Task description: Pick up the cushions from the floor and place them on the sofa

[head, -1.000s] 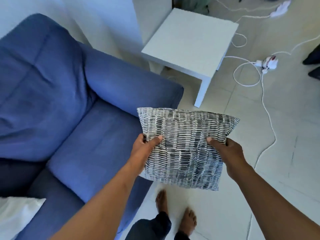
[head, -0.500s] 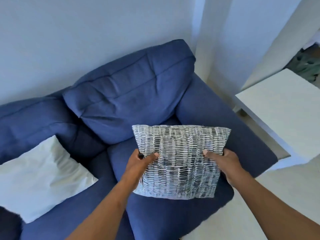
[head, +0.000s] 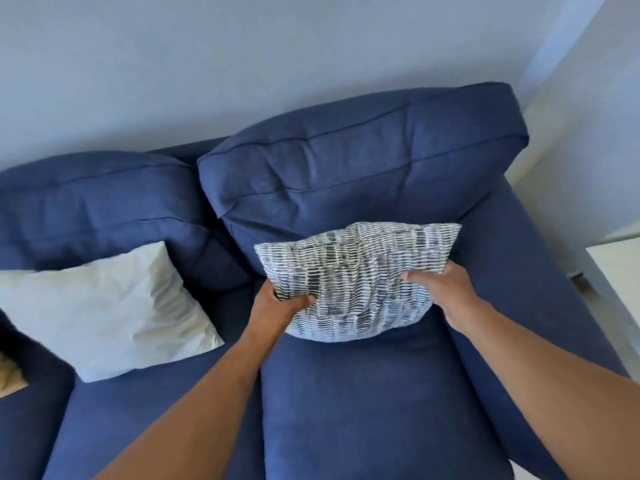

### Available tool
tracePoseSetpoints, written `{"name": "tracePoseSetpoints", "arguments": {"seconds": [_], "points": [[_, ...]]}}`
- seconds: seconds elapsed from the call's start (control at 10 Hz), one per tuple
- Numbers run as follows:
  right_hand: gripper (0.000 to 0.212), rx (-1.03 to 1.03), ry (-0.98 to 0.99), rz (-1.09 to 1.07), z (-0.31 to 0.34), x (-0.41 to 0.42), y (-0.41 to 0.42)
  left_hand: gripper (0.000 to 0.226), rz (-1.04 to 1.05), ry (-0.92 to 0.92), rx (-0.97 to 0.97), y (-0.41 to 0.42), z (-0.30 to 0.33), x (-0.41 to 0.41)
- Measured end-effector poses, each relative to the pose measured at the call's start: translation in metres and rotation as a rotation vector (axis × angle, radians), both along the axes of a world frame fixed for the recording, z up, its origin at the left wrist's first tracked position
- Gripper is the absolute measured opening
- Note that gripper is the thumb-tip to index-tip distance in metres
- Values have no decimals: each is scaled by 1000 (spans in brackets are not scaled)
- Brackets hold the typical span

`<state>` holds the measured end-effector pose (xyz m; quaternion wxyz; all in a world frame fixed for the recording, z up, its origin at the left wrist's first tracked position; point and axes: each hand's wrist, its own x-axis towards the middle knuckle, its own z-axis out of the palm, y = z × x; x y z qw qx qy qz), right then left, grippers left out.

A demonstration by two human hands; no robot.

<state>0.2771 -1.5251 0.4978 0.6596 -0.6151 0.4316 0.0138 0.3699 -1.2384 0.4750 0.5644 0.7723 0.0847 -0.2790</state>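
A grey-and-white striped cushion (head: 356, 278) leans against the back cushion of the blue sofa (head: 363, 403), its lower edge touching the right-hand seat. My left hand (head: 277, 306) grips its lower left edge. My right hand (head: 446, 289) grips its right edge. A plain white cushion (head: 104, 310) lies on the left seat of the sofa.
The sofa's right armrest (head: 540, 289) runs beside the striped cushion. A white side table (head: 620, 271) stands at the right edge of view. A corner of a tan object (head: 8, 375) shows at the far left. A pale wall rises behind the sofa.
The view has swung from the floor and side table onto the sofa. Both hands have carried the striped cushion forward and down onto the right seat, against the backrest.
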Motion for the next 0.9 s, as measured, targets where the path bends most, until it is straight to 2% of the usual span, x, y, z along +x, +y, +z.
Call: {"name": "tracePoseSetpoints", "arguments": {"seconds": [0.3, 0.4, 0.5, 0.6, 0.7, 0.8, 0.9], "points": [[52, -107, 80, 104, -94, 82, -33, 53, 177, 35, 96, -22, -82, 56], [36, -112, 101, 66, -103, 98, -41, 34, 174, -9, 130, -36, -84, 72], [21, -172, 79, 39, -103, 110, -45, 8, 166, -121, 242, -47, -81, 79], [22, -220, 121, 43, -103, 107, -48, 16, 173, -121, 262, -43, -82, 78], [25, -232, 232, 96, -109, 97, -52, 40, 197, 60, 254, -39, -82, 75], [32, -248, 237, 148, -105, 90, -50, 40, 190, 81, 287, -43, -75, 66], [60, -331, 213, 178, -87, 76, -44, 46, 174, 49, 335, -38, -66, 38]]}}
